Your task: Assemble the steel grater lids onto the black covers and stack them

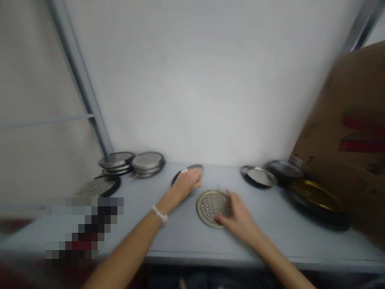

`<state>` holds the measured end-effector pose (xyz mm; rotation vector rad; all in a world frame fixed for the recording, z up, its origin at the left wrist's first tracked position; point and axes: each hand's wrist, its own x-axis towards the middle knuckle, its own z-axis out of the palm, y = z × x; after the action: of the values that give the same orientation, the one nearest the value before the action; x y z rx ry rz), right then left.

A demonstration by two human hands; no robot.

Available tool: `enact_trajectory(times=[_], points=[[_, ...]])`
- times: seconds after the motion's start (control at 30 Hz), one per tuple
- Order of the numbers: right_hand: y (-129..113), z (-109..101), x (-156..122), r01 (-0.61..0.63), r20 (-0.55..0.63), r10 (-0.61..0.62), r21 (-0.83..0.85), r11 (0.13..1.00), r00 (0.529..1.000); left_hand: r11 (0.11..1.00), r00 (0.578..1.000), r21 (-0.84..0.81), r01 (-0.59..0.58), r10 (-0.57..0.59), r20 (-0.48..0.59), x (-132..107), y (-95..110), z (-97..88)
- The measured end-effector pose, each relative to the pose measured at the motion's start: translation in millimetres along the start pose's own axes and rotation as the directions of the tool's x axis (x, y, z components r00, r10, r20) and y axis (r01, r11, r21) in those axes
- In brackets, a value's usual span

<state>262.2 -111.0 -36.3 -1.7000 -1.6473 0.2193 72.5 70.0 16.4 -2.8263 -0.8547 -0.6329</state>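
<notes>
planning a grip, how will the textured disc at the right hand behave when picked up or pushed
The disc looks like rimmed metal, so probably stiff. Low and apparently flat on the table, it would likely slide rather than tip. Its textured face may give the right hand some grip.

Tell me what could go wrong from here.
The right hand reaches over the edge of the perforated disc; if its holes are sharp, skin might get scraped. The left hand partly hides the rear disc, so a weak grip could go unnoticed. The plates at right overlap unevenly; a bump might slide them.
</notes>
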Motion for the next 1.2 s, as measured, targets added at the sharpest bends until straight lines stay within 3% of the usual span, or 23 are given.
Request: enact_trajectory(times=[0.23,0.37,0.43,0.53,0.63,0.87,1.07,1.2], points=[[7.0,2.8,1.3,0.057,0.007,-0.056,-0.065,0.996,0.998,0.999,0.999,0.032,-0.039,0.039,0.0,1.8,10.2,-4.6],[4.0,1.5,27.4,0.04,-0.083,-0.038,0.019,0.999,0.996,0.993,0.993,-0.013,-0.117,0.117,0.02,2.4,15.6,1.0],[-2.0,0.7,51.1,-0.022,-0.083,0.037,0.177,0.984,0.996,0.988,0.989,-0.047,-0.149,0.15,0.019,2.8,18.3,2.7],[-11.5,3.0,88.3,-0.234,0.052,0.233,0.396,0.888,0.971,0.978,0.983,-0.104,-0.182,0.184,0.011,3.1,22.1,4.0],[-15.3,10.5,111.7,-0.322,0.106,0.309,0.452,0.832,0.945,0.97,0.981,-0.149,-0.191,0.194,0.007,2.8,23.0,5.2],[-2.4,19.8,115.2,-0.293,-0.021,0.337,0.445,0.847,0.941,0.974,0.986,-0.218,-0.055,0.088,0.142,0.4,10.4,7.9],[16.9,8.3,123.1,-0.301,-0.116,0.389,0.448,0.842,0.914,0.98,0.978,-0.194,0.039,0.003,0.208,0.1,-3.8,5.0],[30.6,-4.8,127.0,-0.295,-0.179,0.418,0.473,0.83,0.891,0.98,0.963,-0.114,0.163,-0.133,0.235,-1.9,-19.8,4.6]])
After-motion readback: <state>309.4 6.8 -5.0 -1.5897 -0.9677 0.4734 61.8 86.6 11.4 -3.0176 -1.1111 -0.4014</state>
